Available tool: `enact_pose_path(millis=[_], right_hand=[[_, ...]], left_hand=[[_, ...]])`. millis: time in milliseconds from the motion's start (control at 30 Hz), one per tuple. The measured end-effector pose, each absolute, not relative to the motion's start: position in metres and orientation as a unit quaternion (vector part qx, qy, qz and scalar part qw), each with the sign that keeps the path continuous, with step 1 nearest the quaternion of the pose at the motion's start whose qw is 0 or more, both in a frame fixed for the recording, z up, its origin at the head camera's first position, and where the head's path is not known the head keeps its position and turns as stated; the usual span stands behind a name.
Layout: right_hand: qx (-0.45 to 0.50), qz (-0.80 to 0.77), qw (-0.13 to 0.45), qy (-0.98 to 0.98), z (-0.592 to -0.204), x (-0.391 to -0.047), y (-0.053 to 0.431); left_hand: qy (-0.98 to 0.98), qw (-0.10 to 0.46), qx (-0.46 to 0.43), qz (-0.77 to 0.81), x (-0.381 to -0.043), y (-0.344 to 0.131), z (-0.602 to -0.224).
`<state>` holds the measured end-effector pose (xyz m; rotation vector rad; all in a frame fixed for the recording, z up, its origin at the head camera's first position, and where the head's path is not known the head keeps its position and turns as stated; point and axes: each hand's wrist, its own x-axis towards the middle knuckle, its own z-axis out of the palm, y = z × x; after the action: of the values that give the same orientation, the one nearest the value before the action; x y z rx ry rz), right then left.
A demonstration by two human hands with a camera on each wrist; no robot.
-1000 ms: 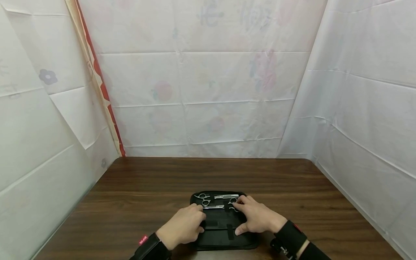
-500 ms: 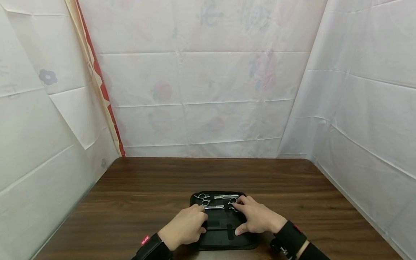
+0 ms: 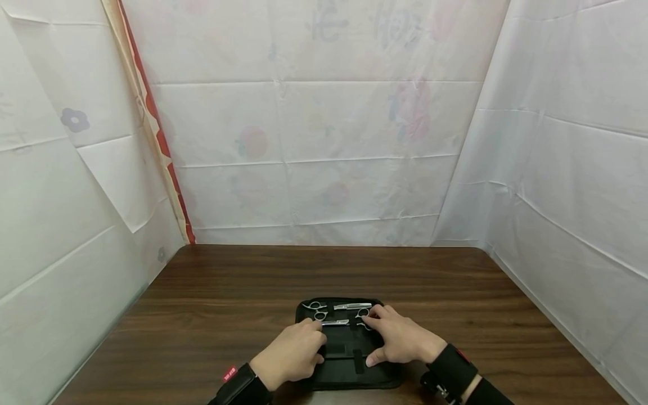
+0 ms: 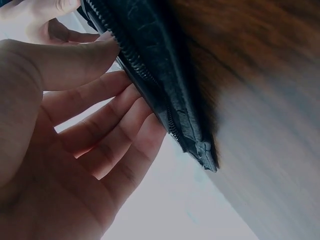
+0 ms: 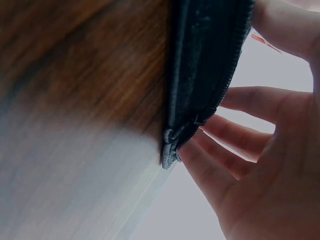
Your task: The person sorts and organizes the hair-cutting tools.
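A black zip case [image 3: 344, 371] lies opened out near the table's front edge. Two pairs of silver scissors lie in its far part: the far scissors [image 3: 352, 306] have their rings at the left, the nearer scissors [image 3: 335, 323] have theirs at the right. My left hand [image 3: 293, 350] rests over the case's left edge, fingertips by the nearer scissors' blade tip, thumb at the zip edge in the left wrist view. My right hand [image 3: 405, 336] lies spread over the right edge, fingertips beside the nearer scissors' rings. Whether fingertips touch the scissors is hidden.
The brown wooden table [image 3: 243, 281] extends around the case. Pale cloth sheets hang as walls at the back [image 3: 314, 197], left [image 3: 76, 225] and right [image 3: 567, 197], with a red-edged border [image 3: 157, 135] at the back left corner.
My left hand has slid slightly to the right across the case, covering more of the nearer scissors' blade tip. The right hand, case and scissors appear still.
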<state>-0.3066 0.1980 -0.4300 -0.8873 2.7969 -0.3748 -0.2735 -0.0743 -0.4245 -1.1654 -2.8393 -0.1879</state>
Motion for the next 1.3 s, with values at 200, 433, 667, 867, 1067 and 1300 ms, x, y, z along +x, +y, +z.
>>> enact_pose_path(millis=[200, 433, 667, 867, 1067, 1300], right_hand=[[-0.302, -0.128, 0.091, 0.94, -0.429, -0.306, 0.197], [-0.304, -0.133, 0.092, 0.939, -0.428, -0.305, 0.197], [-0.305, -0.131, 0.088, 0.939, -0.429, -0.305, 0.197], [-0.306, -0.131, 0.086, 0.939, -0.429, -0.305, 0.197], [-0.307, -0.131, 0.084, 0.939, -0.43, -0.306, 0.198], [-0.309, -0.128, 0.084, 0.939, -0.431, -0.306, 0.199]], left_hand=[[-0.922, 0.04, -0.381, -0.064, -0.274, -0.073, -0.426], [-0.921, 0.036, -0.381, -0.07, -0.274, -0.073, -0.426], [-0.924, 0.011, -0.37, -0.096, -0.275, -0.078, -0.426], [-0.923, 0.014, -0.37, -0.102, -0.275, -0.083, -0.426], [-0.924, 0.016, -0.366, -0.11, -0.275, -0.09, -0.425], [-0.924, 0.0, -0.362, -0.12, -0.273, -0.096, -0.422]])
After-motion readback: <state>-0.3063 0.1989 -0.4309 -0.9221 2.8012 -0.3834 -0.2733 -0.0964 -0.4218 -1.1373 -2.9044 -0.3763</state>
